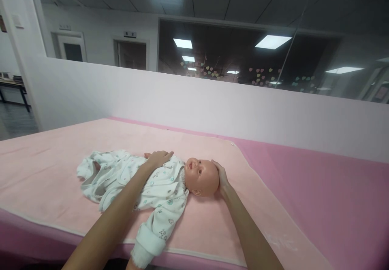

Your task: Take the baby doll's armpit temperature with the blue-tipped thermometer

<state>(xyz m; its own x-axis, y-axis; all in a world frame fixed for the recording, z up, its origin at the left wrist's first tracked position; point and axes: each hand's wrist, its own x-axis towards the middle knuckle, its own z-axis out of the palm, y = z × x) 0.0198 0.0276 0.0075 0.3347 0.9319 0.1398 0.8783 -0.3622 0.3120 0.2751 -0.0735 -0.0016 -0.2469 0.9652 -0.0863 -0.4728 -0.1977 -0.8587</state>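
Two hands are on a baby doll [146, 183] that lies face up on a pale pink towel [60, 173], head to the right, legs to the left, near the front edge of a pink-covered table [319, 205]. Left hand [158, 158] rests flat on the doll's chest, palm down, fingers loosely together and draped over the far shoulder of its white printed romper [121, 175]; it pinches nothing. Right hand [221, 177] cups the crown of the doll's head [202, 177] from the right, fingers curved round the far side, palm vs. scalp; thumb can't be seen. The near sleeve [152, 237] w/ its thick cuff hangs over the towel's near edge.

Step in hand, judged from the pose: steadying the doll, chest pinned, head supported. Romper looks rumpled and open-ish at the legs on the left, but fastening state can't be read. Any next move calls for keeping the head hold steady while the left hand does the finer work, and minding the sleeve trailing off the edge.

Behind: a low white wall [212, 104], dark glass above it.
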